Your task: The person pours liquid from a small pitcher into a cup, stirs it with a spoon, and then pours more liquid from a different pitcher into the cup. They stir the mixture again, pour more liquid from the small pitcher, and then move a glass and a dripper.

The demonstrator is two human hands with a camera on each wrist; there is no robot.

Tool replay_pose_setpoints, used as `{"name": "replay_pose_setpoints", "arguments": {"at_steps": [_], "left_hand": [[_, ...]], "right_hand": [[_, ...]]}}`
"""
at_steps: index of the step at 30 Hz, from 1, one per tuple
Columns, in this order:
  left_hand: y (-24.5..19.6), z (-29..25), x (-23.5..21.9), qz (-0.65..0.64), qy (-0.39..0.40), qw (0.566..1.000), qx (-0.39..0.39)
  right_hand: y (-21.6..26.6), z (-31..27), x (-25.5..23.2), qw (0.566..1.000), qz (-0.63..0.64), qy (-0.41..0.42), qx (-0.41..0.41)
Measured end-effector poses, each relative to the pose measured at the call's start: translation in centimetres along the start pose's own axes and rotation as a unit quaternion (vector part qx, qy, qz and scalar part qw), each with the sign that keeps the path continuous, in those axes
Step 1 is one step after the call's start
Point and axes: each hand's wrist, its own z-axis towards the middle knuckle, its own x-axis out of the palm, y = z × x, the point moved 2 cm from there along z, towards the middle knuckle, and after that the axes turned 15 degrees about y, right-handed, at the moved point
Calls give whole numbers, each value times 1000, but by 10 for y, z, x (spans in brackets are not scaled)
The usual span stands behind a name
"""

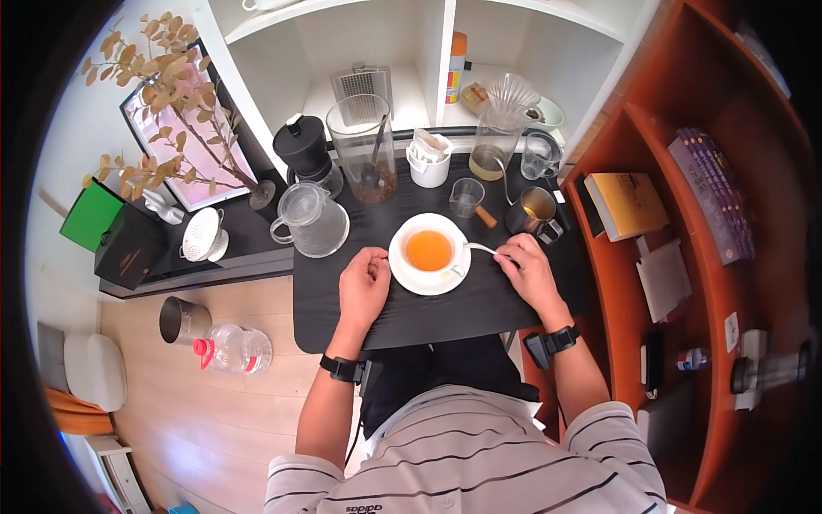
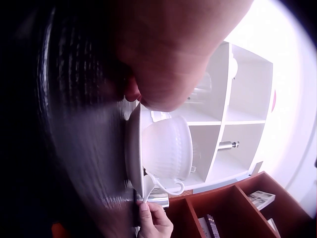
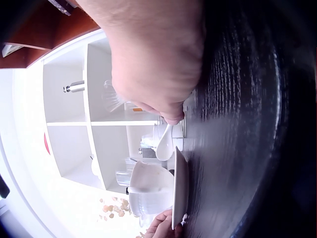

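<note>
A white teacup (image 2: 168,148) of amber tea (image 1: 429,250) stands on a white saucer (image 1: 407,278) on the black table. Its handle faces the lower right in the head view. At the saucer's left rim my left hand (image 1: 363,287) pinches the edge with curled fingers. My right hand (image 1: 531,272), to the right of the saucer, pinches the handle end of a white spoon (image 3: 164,148). The spoon's bowl points toward the cup, beside the saucer's right rim.
Behind the saucer are a small glass pitcher (image 1: 467,198) with a wooden handle, a metal cup (image 1: 533,211), a glass server (image 1: 313,224), a coffee grinder (image 1: 301,146), a tall glass cylinder (image 1: 360,154) and a white filter holder (image 1: 429,167). A brown bookshelf (image 1: 612,141) flanks the right.
</note>
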Motion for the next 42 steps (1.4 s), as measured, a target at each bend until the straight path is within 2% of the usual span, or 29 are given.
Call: {"name": "replay_pose_setpoints", "arguments": {"at_steps": [4,7,16,29,35,42], "left_hand": [[2,1,0,-6,10,1000,-6],[0,0,0,-21,1,1000,-3],[0,0,0,-21,12,1000,-9],[-5,0,-1,11,11,1000,-3],[-4,-1,-2,7,14,1000,-14],[-3,0,-1,20,27,999,-29]], "right_hand": [[1,1,-2,1000,7,-17,9],[-4,1,-2,996,68,-35,56],[-3,3,0,994,34,-66,74],[-1,-1,0,991,45,-59,109],[8,1,-4,989,85,-61,102],[61,26,-22,976,215,-23,32]]}}
